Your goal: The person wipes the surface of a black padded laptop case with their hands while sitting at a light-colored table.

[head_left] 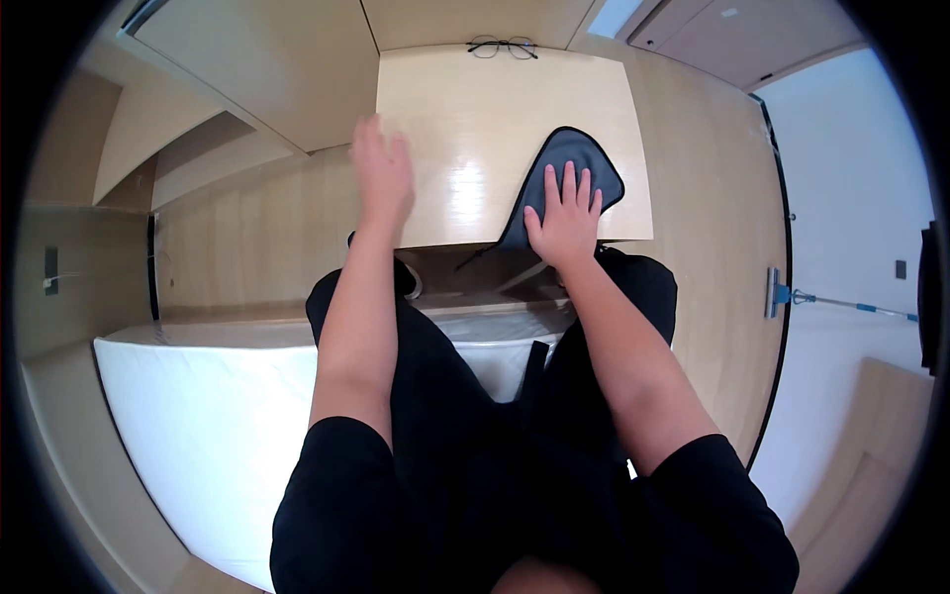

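A flat dark grey piece [565,150] with black edging lies on the right part of the light wooden table [445,148]. It is broad and rounded at its far end. Toward the near edge it narrows, and a thin dark cord or strap hangs there; I cannot make out its exact kind. My right hand [569,218] rests flat on it, fingers spread and pointing away from me. Over the table's left edge, my left hand [381,173] is slightly blurred, with its fingers apart and nothing in it.
Thin-framed glasses [503,47] lie at the table's far edge. Wooden cabinets [267,69] stand at the far left. Below me is a white-covered bed [198,426]. A blue-headed mop [782,294] with a long pole is at the right, beside a white surface.
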The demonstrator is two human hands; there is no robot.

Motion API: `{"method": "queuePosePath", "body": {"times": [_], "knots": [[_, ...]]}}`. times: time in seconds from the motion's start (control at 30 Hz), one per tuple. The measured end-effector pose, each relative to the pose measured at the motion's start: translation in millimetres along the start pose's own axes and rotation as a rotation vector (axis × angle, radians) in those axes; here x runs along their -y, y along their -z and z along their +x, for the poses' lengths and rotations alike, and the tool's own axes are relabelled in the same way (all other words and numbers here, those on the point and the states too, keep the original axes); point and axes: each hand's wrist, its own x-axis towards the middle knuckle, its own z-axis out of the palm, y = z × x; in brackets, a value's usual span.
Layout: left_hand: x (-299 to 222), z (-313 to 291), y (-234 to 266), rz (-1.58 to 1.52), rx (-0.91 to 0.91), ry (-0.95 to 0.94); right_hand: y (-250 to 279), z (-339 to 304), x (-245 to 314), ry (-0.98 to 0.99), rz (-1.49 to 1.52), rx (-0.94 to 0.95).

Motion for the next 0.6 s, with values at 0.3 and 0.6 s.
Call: {"method": "queuePosePath", "body": {"times": [0.3, 0.6], "knots": [[46.7, 62.7, 22.9, -1.166, -0.075, 1.065, 8.7, 35.4, -5.1, 0.316, -0.002, 0.158], [31.5, 65.3, 39.6, -1.191, -0.020, 1.124, -23.4, 130.9, 82.5, 0.472, 0.041, 0.104]]}}
